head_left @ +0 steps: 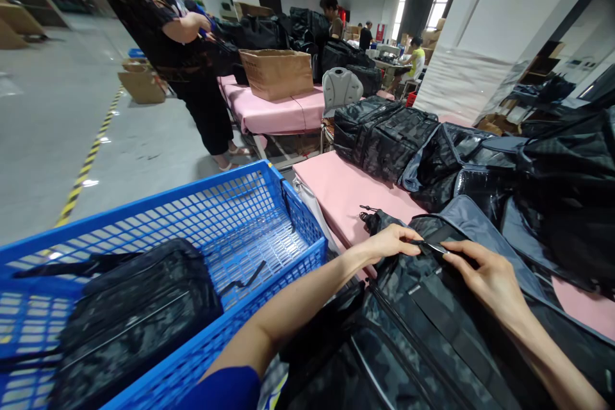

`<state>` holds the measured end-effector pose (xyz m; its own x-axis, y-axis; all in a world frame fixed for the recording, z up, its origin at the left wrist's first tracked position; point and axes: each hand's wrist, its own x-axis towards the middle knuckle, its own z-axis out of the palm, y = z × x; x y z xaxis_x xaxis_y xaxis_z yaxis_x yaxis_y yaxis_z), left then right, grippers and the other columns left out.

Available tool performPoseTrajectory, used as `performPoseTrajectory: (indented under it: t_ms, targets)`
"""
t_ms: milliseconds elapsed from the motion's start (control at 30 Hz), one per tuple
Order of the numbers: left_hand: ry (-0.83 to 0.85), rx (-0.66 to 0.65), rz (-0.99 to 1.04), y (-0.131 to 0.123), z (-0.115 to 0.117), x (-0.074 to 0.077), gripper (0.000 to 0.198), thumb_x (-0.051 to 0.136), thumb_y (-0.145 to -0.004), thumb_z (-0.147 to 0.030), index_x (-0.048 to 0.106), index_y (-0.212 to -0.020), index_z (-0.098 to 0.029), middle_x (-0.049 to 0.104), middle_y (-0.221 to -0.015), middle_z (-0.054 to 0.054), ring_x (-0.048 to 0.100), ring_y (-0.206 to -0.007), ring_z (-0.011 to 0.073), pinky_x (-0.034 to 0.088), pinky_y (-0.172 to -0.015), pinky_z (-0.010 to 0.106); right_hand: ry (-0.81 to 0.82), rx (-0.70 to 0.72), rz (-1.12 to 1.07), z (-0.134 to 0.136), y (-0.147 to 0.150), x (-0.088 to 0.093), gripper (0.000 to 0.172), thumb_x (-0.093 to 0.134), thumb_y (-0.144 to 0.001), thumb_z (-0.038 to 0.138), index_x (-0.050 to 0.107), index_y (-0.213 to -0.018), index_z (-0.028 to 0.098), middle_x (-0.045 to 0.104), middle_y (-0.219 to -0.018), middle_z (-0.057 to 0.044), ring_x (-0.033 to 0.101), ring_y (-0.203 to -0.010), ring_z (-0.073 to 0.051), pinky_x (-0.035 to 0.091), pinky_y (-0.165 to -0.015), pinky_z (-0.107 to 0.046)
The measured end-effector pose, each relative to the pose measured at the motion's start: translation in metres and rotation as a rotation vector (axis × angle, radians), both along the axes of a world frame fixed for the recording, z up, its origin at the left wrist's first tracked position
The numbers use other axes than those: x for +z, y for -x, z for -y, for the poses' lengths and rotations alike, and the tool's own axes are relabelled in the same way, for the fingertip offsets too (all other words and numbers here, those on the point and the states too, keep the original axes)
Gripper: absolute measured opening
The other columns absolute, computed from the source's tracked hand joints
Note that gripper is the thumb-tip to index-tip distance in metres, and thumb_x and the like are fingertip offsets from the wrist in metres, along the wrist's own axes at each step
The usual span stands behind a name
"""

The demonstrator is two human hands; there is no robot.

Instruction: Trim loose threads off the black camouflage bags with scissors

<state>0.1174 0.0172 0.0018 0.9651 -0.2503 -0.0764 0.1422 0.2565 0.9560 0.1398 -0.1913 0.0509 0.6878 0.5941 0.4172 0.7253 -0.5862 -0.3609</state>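
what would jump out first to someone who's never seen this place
Probably the big blue crate at lower left, bright against the grey floor, with a dark bag lying in it. Next, the pink table right of the crate, with more bags along its far side. Then the camouflage bag being handled at lower right.

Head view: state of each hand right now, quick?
Left hand: closed, pinching dark material on the camouflage bag.
Right hand: closed, fingertips on a small shiny item; can't tell what it is.
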Motion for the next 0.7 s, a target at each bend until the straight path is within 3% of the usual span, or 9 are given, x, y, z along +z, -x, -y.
performPoseTrajectory:
  t_ms: [100, 200, 300, 433, 567, 700]
  targets:
    - [-0.007, 0.008, 0.019, 0.002, 0.001, 0.002, 0.017, 0.067, -0.060, -0.009, 0.069, -0.076, -0.011, 0.058, -0.066, -0.004, 0.048, -0.063, 0.0065, 0.037, -0.069, 0.021, 0.034, 0.007, 0.087, 0.001, 0.001, 0.001, 0.030, 0.049, -0.088, 0.046, 0.069, -0.093, 0.023, 0.069, -0.086, -0.003, 0.064, -0.076, -0.018, 0.048, -0.066, -0.029]
    - [-0.028, 0.039, 0.061, 0.004, 0.001, 0.004, 0.013, 0.066, -0.060, -0.008, 0.068, -0.073, -0.011, 0.055, -0.062, -0.005, 0.045, -0.060, 0.0055, 0.037, -0.068, 0.020, 0.031, 0.030, 0.009, 0.002, 0.001, 0.002, 0.029, 0.049, -0.088, 0.045, 0.069, -0.089, 0.024, 0.069, -0.084, -0.002, 0.064, -0.074, -0.017, 0.048, -0.066, -0.028]
    - [-0.039, 0.055, 0.067, 0.006, 0.002, 0.006, 0.013, 0.066, -0.061, -0.008, 0.069, -0.073, -0.011, 0.055, -0.061, -0.005, 0.045, -0.060, 0.0060, 0.037, -0.067, 0.020, -0.019, -0.034, -0.079, -0.002, 0.005, 0.001, 0.030, 0.052, -0.085, 0.048, 0.066, -0.093, 0.023, 0.069, -0.088, -0.002, 0.064, -0.073, -0.016, 0.048, -0.065, -0.026]
    - [-0.049, 0.077, 0.045, 0.007, 0.006, 0.007, 0.013, 0.066, -0.063, -0.011, 0.069, -0.076, -0.010, 0.058, -0.068, -0.002, 0.049, -0.064, 0.0078, 0.038, -0.066, 0.020, 0.005, -0.124, 0.009, -0.018, 0.018, -0.003, 0.031, 0.056, -0.079, 0.042, 0.063, -0.101, 0.022, 0.067, -0.091, -0.004, 0.062, -0.069, -0.017, 0.040, -0.055, -0.025]
    - [-0.184, 0.135, 0.125, 0.006, 0.011, 0.005, 0.010, 0.066, -0.065, -0.016, 0.068, -0.074, -0.011, 0.056, -0.072, -0.001, 0.048, -0.064, 0.0081, 0.036, -0.061, 0.019, -0.169, -0.162, -0.185, -0.032, 0.026, -0.008, 0.023, 0.052, -0.067, 0.022, 0.067, -0.084, 0.021, 0.065, -0.083, -0.003, 0.054, -0.062, -0.014, 0.030, -0.052, -0.024]
    - [-0.414, 0.126, 0.230, 0.005, 0.010, 0.003, 0.014, 0.066, -0.068, -0.020, 0.070, -0.079, -0.013, 0.050, -0.068, -0.003, 0.042, -0.060, 0.0075, 0.032, -0.058, 0.020, -0.350, -0.192, -0.351, -0.028, 0.016, -0.011, 0.015, 0.057, -0.070, 0.033, 0.063, -0.072, 0.019, 0.060, -0.070, -0.002, 0.052, -0.063, -0.015, 0.035, -0.057, -0.024]
